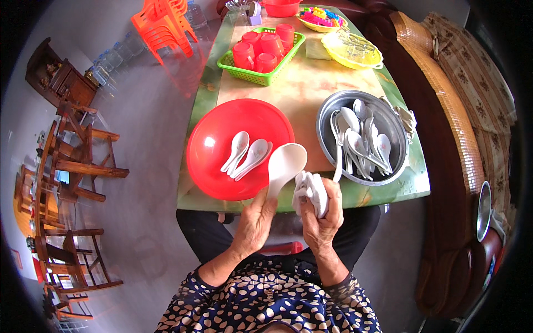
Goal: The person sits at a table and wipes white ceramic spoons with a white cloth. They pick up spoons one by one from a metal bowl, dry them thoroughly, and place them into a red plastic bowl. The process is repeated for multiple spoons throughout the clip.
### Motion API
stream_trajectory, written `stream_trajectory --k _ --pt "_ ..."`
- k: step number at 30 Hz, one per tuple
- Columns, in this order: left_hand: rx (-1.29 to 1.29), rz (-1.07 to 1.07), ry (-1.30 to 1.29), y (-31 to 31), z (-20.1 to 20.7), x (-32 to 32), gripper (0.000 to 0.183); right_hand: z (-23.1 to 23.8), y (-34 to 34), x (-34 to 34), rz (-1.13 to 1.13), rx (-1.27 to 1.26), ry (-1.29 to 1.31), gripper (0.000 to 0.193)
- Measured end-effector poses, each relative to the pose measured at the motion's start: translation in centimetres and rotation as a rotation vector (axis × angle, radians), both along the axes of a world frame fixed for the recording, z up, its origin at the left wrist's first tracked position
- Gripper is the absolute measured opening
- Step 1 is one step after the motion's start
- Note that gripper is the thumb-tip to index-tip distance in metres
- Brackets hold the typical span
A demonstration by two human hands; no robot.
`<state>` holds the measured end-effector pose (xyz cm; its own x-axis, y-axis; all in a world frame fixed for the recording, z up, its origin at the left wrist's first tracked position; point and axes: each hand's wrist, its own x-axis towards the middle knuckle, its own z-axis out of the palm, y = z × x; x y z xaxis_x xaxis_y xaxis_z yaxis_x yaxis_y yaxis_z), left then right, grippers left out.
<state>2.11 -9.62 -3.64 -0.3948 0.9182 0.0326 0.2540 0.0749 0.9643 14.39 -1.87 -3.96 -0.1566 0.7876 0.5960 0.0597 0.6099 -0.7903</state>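
Note:
My left hand [256,225] grips the handle of a large white ladle [287,162], its bowl tilted up over the right rim of a red basin [205,172]. In my right hand [323,219] is a bunched white cloth [312,191], held just beside the ladle. Inside the red basin lie several white soup spoons [255,155]. To the right stands a metal basin [327,136] heaped with more white spoons [363,145] and a metal one. One long white handle [338,164] hangs over its near rim, close to my right hand.
Farther along the table [302,83] are a green basket [266,79] of red cups [272,43], a yellow colander [355,53] and a plate of colourful toys [322,18]. Orange stools [162,28] and wooden chairs [83,166] stand left; a brown sofa [444,222] runs along the right.

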Motion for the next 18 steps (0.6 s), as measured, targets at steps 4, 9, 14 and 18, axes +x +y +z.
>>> stream_trajectory --k 4,9,14,18 --pt "-0.112 -0.142 -0.125 -0.5 -0.5 0.8 0.046 1.0 2.1 -1.5 -0.236 0.365 -0.358 0.044" --pt "-0.117 -0.143 -0.221 -0.7 -1.3 0.5 0.046 0.4 1.8 -1.9 -0.062 0.280 -0.430 0.045" --pt "-0.178 -0.140 -0.374 -1.0 -1.5 0.0 0.049 0.3 1.5 -0.8 0.244 0.136 -0.385 0.043" --pt "-0.194 -0.184 -0.492 -1.0 -1.5 0.4 0.049 -0.6 2.1 -1.7 0.103 0.151 -0.292 0.043"
